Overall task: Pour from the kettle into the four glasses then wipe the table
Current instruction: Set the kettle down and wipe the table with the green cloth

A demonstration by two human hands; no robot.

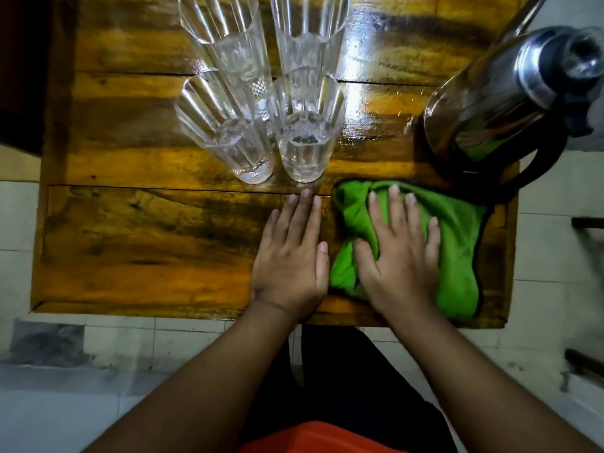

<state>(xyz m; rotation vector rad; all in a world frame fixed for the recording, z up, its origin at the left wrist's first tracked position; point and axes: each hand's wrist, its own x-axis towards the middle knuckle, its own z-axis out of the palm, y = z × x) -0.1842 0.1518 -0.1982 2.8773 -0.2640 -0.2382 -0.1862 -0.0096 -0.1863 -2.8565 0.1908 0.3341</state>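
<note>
Right hand [400, 256] flat on green cloth [457, 243] near bench [147, 250] front edge, grip released, left hand [291, 256] flat beside, bare wood leftward

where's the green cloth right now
The green cloth lies at the table's near right corner, flat under the right hand, just in front of the kettle.
</note>
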